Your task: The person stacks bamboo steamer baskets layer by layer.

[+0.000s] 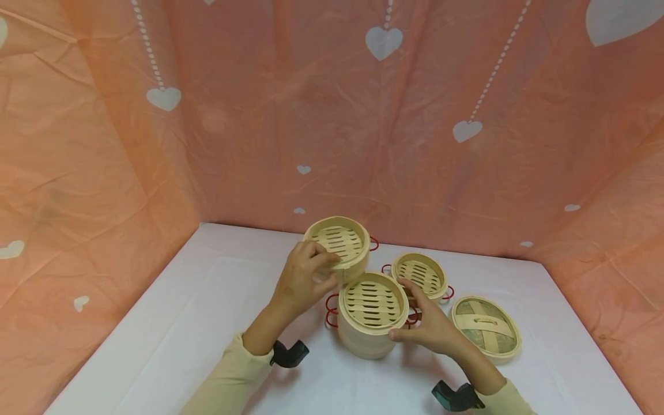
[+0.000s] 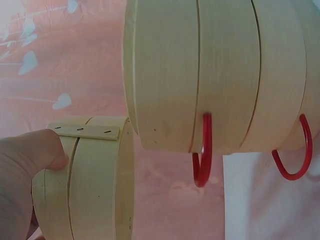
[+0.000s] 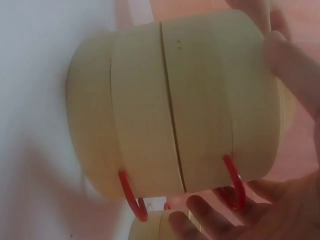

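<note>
My left hand (image 1: 302,279) holds a small bamboo steamer basket (image 1: 358,266) by its rim, thumb on the near side. The basket is raised behind and left of a stack of two bamboo steamers (image 1: 365,344), its slatted face upward. In the left wrist view, the thumb presses the side of that held basket (image 2: 95,185). My right hand (image 1: 433,325) grips the upper steamer of the stack at its right side, thumb near the top rim. In the right wrist view, its fingers spread beside a red handle (image 3: 235,185).
Behind the right hand, another slatted steamer basket (image 1: 420,275) with red handles stands on the white table (image 1: 223,288). A woven bamboo lid (image 1: 487,324) lies to the right. Pink cloth (image 1: 337,115) with hearts surrounds the table's back and sides.
</note>
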Tool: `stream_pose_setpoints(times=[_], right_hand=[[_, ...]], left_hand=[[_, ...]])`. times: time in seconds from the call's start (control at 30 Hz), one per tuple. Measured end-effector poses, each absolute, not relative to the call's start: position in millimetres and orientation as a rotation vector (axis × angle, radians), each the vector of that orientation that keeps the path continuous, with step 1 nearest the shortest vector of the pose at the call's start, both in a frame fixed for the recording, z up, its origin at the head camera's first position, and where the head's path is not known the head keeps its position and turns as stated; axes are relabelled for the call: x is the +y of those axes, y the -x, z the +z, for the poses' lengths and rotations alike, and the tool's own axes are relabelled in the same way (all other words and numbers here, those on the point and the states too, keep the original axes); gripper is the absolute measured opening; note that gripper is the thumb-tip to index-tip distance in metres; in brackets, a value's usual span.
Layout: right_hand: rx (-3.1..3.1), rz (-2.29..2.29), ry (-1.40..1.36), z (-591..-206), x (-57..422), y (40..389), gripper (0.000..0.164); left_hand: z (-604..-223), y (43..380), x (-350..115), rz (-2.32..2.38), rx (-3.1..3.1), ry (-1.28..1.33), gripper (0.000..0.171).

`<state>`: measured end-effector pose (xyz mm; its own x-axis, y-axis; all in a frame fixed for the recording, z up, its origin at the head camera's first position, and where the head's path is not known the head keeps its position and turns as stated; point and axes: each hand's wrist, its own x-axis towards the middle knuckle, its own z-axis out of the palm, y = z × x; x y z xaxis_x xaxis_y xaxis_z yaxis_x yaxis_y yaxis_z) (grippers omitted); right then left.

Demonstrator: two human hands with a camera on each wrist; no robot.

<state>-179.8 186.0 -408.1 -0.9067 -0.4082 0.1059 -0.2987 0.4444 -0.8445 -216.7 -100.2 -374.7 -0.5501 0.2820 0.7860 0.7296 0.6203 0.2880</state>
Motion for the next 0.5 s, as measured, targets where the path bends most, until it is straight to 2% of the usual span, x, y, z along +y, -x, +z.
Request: stream_pose_setpoints(times=[0.5], right_hand=[[2.704,-1.418,0.745,-408,190,178,0.09]], left_hand=[[-369,201,-95,-0.735,-2.101,0.876,0.024]])
